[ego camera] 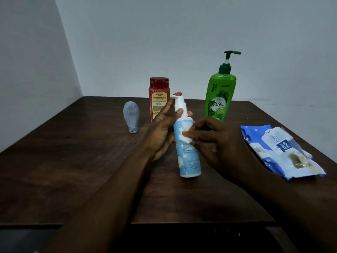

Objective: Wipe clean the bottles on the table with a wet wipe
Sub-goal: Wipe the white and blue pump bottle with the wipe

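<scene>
My left hand (164,130) grips a light blue pump bottle (187,157) near its white pump neck and holds it tilted above the dark wooden table (91,161). A small white wet wipe (186,138) is pinched in my right hand (217,143) and pressed against the bottle's side. Behind stand a red bottle (158,94), partly hidden by my left hand, and a tall green pump bottle (219,95). A pale blue squeeze tube (131,116) stands cap-down at the left.
A blue and white wet wipe pack (280,152) lies on the right side of the table, near its edge. Pale walls close in behind the table and on its left. The table's front edge runs below my forearms.
</scene>
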The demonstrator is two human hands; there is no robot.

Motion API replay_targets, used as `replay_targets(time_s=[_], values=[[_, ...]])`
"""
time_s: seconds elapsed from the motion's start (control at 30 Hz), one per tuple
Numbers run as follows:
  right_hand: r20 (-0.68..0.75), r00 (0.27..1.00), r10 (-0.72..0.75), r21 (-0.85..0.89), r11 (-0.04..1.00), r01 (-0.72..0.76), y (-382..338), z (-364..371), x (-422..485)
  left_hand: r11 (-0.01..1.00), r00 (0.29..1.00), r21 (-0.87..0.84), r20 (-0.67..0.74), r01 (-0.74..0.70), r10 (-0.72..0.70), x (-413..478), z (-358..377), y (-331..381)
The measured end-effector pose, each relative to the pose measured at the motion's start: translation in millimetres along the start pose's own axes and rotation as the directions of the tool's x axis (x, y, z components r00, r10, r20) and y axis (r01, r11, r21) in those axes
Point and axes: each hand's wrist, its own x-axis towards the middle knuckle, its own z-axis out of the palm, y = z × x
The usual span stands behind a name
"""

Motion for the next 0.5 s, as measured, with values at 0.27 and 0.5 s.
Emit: replay_targets(time_s=[0.27,0.5], values=[[0.284,0.927,0.247,0.031,0.963,-0.266,-11.0,8.2,-57.9,0.997,1.0,0.072,0.017,0.001,-0.002,1.9,-1.6,-2.3],[0.096,0.994,0.045,-0.061,0.997,-0.039,-15.5,8.5,-68.3,0.998,0.999,0.061,0.043,0.021,-0.024,2.4,-7.1,-2.7]])
